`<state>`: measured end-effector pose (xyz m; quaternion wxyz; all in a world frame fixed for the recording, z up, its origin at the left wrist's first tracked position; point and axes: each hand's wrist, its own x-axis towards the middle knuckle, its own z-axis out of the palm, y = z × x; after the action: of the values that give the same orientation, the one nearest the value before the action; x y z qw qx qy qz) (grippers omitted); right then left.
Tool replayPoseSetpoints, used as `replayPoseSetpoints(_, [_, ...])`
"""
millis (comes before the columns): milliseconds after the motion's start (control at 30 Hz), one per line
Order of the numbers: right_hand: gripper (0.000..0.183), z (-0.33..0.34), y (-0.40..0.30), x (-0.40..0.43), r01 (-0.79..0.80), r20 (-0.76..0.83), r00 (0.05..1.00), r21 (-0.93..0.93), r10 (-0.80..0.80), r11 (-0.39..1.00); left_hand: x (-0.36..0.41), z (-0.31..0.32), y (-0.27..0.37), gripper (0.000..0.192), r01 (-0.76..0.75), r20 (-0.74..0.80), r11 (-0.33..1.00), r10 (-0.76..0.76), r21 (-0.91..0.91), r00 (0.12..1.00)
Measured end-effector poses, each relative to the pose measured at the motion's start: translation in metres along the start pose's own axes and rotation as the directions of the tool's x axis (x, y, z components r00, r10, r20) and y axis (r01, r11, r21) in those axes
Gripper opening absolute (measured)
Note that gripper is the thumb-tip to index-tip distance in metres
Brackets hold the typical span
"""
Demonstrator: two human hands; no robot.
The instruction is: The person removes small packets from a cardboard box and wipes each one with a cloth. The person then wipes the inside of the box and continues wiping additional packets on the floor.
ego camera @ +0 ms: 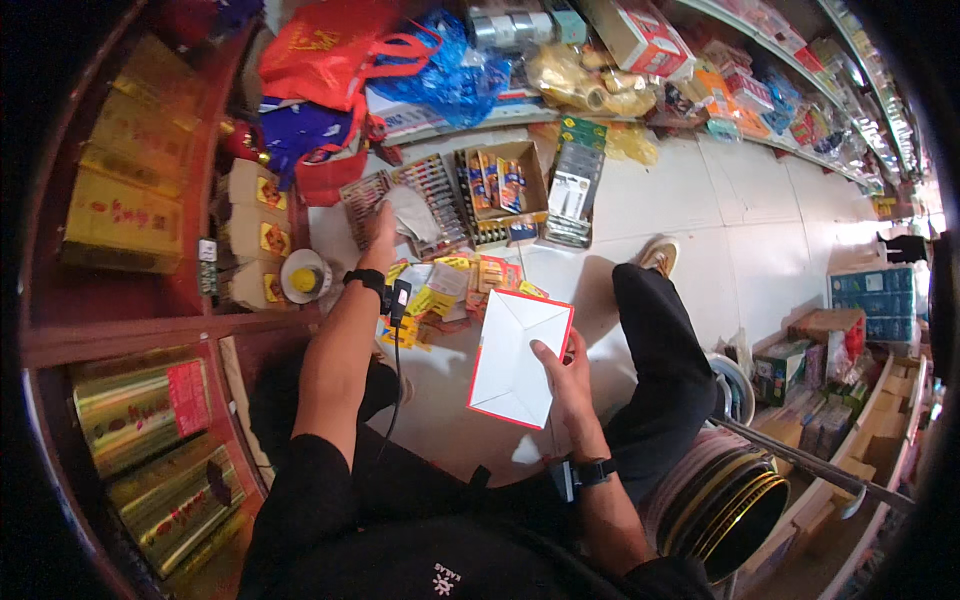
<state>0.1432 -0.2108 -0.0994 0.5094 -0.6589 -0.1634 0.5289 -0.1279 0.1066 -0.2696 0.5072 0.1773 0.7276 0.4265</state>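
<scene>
In my right hand (pixel 566 375) is a white cardboard box (pixel 517 360) with red edges, the thumb pressed on its flat white face. My left hand (pixel 382 229) reaches forward with a crumpled pale cloth (pixel 412 211) in its grip. That cloth lies over trays of small packaged items (pixel 431 187). Beside them stands an open carton (pixel 536 176) with several orange-and-blue packs inside. A narrow box of grey blister packs (pixel 571 195) is just right of it. Several yellow and orange packets (pixel 450 289) lie loose on the floor between my hands.
Dark red shelving (pixel 172 326) with gold boxes (pixel 127 214) borders my left. A white bowl (pixel 306 276) holds something yellow. Red bags (pixel 322 56) and blue plastic (pixel 450 75) crowd the low shelf ahead. Stacked round basins (pixel 720 510) stand near my right leg, beside a metal bar (pixel 810 457).
</scene>
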Motion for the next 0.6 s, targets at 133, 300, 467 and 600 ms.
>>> replayPoseSetpoints(133, [0.089,0.007,-0.025,-0.003,0.069,0.064,0.996,-0.079,-0.064,0.994,-0.064,-0.028,0.094,0.05,-0.561,0.256,0.676,0.504,0.478,0.825])
replayPoseSetpoints(300, [0.071,0.012,-0.078,-0.001,0.025,0.174,0.984,0.065,-0.036,0.998,-0.172,-0.064,0.174,0.047,-0.772,0.379,0.504,0.677,0.387,0.631])
replayPoseSetpoints(467, [0.028,0.011,-0.134,0.004,0.099,0.364,0.931,-0.193,-0.023,0.976,-0.247,-0.088,0.19,0.04,-0.595,0.308,0.799,0.589,-0.085,0.748])
replayPoseSetpoints(600, [0.03,0.018,-0.159,0.02,0.236,0.592,0.803,-0.2,-0.075,0.951,-0.253,-0.103,0.172,0.047,-0.175,0.491,0.844,0.449,-0.506,0.747])
